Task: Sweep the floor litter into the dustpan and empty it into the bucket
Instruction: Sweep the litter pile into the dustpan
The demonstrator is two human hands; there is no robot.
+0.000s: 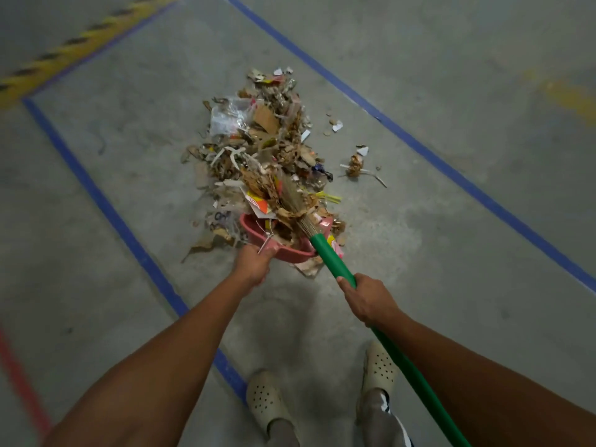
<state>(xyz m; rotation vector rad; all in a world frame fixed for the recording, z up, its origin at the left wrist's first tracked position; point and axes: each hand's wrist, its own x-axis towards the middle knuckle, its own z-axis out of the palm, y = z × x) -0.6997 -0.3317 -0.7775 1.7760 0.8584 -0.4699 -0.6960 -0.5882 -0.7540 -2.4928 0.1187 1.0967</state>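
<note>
A heap of litter (pixel 264 140), mostly cardboard scraps, paper strips and clear plastic, lies on the concrete floor ahead of me. A pink dustpan (pixel 292 253) sits at the heap's near end, partly filled and half buried in scraps. My left hand (pixel 254 262) grips the dustpan's handle. My right hand (pixel 367 301) grips the green handle of a broom (pixel 332 259), whose straw bristles (pixel 292 195) rest on the litter just above the pan. A few loose bits (pixel 354 164) lie to the right of the heap. No bucket is in view.
Blue floor tape (pixel 106 201) frames the swept area on the left and right. A yellow-black hazard stripe (pixel 64 50) runs at the top left and a red line (pixel 19 375) at the lower left. My feet in pale perforated clogs (pixel 267 401) stand near the bottom edge.
</note>
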